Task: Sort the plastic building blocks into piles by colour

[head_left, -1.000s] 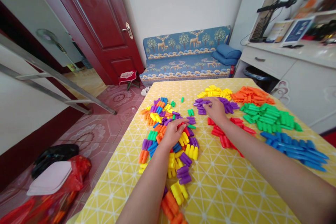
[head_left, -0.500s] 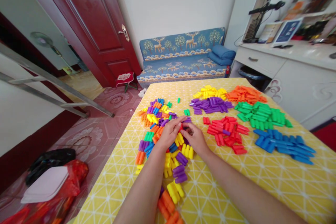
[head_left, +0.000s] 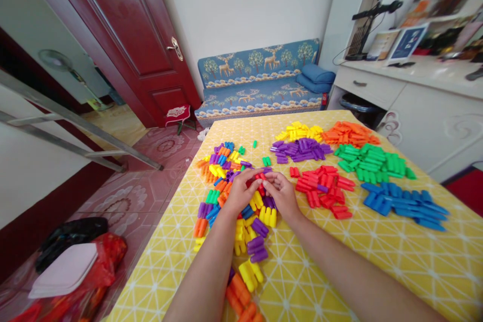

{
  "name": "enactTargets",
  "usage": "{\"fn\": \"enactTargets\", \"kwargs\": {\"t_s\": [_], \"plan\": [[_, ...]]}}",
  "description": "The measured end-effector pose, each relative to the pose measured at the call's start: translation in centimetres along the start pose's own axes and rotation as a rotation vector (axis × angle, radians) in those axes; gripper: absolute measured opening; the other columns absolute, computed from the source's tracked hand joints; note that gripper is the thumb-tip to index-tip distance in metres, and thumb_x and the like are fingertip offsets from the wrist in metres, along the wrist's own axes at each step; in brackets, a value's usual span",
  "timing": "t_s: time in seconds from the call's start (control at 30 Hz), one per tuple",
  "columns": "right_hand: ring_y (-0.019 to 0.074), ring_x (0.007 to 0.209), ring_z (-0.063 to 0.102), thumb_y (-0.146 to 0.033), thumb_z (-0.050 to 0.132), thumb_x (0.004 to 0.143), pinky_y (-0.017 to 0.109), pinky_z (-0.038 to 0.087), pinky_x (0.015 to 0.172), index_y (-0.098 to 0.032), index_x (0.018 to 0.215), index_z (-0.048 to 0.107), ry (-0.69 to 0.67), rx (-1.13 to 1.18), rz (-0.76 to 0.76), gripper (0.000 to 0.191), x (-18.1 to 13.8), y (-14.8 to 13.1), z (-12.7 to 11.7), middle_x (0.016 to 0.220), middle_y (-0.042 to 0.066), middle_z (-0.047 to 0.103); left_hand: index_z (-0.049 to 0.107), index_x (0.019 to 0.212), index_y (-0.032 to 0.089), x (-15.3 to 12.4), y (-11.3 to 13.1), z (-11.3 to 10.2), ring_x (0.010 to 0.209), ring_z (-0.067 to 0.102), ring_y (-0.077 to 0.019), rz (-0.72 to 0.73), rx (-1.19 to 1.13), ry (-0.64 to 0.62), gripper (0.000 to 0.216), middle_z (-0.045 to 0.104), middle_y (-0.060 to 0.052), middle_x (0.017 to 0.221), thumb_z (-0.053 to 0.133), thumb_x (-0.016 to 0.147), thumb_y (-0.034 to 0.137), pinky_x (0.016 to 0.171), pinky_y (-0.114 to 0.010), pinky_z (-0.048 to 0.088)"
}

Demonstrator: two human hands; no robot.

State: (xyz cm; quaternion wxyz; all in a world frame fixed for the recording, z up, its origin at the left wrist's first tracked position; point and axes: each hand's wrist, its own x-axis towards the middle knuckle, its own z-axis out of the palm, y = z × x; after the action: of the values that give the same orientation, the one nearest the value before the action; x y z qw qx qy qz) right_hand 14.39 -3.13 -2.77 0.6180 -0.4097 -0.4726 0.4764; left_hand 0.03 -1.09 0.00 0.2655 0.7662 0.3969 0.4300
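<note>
Above the mixed pile, my left hand (head_left: 241,192) and my right hand (head_left: 282,195) meet, fingertips closed on red plastic tube-shaped pieces (head_left: 261,179). The fingers partly cover these pieces, so I cannot tell how they join. Around and below my hands lies a heap of mixed small tubes, among them yellow pieces (head_left: 267,216), purple pieces (head_left: 257,249), orange pieces (head_left: 241,294) and green pieces (head_left: 213,196). Right of my right hand is a pile of red pieces (head_left: 320,183) with a single purple piece (head_left: 322,188) on it.
Sorted piles of purple (head_left: 302,150), yellow (head_left: 300,132), orange (head_left: 349,133), green (head_left: 375,162) and blue pieces (head_left: 405,204) lie on the yellow patterned tablecloth (head_left: 317,271). Behind the table stands a blue sofa (head_left: 252,98); a white cabinet (head_left: 426,115) is at the right.
My right hand's fingers have closed in toward the left hand, and more of the red pieces shows between them. The view has shifted slightly; the piles look the same.
</note>
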Motion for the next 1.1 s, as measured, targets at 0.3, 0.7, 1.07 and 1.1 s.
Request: {"fn": "enactTargets", "kwargs": {"t_s": [0.3,0.7,1.07,1.1], "plan": [[0.0109,0.048,0.05,-0.042,0.064,0.077,0.023,0.04,0.047,-0.02,0.085,0.061,0.011,0.011,0.064,0.023,0.3,0.2,-0.5,0.06,-0.004,0.058,0.069,0.108,0.018,-0.1,0.3,0.0,0.096,0.065,-0.0193,-0.017,-0.035,-0.002,0.025,0.071,-0.007,0.103,0.06,0.086,0.027,0.09,-0.031,0.048],[0.0174,0.079,0.064,-0.04,0.073,0.072,0.029,0.05,0.069,-0.02,0.102,0.065,-0.15,0.038,0.074,0.037,0.0,-0.2,-0.1,0.094,0.005,0.07,0.071,0.103,0.017,0.0,0.0,0.1,0.089,0.067,-0.0182,-0.055,-0.099,0.017,0.022,0.073,-0.006,0.098,0.059,0.087,0.025,0.082,-0.028,0.051],[0.0108,0.055,0.053,-0.044,0.072,0.071,0.024,0.045,0.051,-0.019,0.1,0.064,0.002,0.014,0.061,0.039,0.2,-0.9,-0.2,0.084,0.003,0.068,0.065,0.114,0.015,-0.1,-0.2,0.3,0.067,0.061,-0.0145,-0.115,-0.097,0.009,0.031,0.067,-0.002,0.074,0.057,0.087,0.03,0.068,-0.025,0.049],[0.0109,0.055,0.053,-0.045,0.072,0.071,0.024,0.045,0.051,-0.019,0.1,0.064,0.01,0.013,0.057,0.04,0.2,-0.8,-0.3,0.084,0.003,0.068,0.065,0.113,0.016,-0.1,-0.2,0.2,0.067,0.06,-0.0143,-0.112,-0.092,0.007,0.031,0.066,-0.002,0.073,0.058,0.087,0.029,0.068,-0.025,0.048]]}}
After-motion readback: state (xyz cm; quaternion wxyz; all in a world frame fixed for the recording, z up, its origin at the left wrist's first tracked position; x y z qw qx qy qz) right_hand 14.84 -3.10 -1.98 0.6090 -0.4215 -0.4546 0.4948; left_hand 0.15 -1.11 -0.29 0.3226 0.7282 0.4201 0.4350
